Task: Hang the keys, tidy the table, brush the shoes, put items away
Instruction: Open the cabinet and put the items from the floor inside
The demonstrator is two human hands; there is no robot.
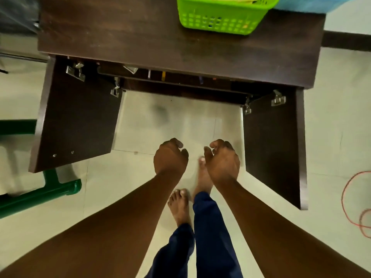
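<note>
Nearest, the left hand (170, 156) and the right hand (223, 158) hang side by side above the pale tiled floor (180, 119), fingers loosely curled, grasping nothing. Both dark wooden cabinet doors (78, 121) stand wide open on either side — a shin or wrist could strike their edges when stepping forward. Farther, the green plastic basket (220, 19) sits on the dark wooden counter (124, 33). Keys and shoes are not visible.
</note>
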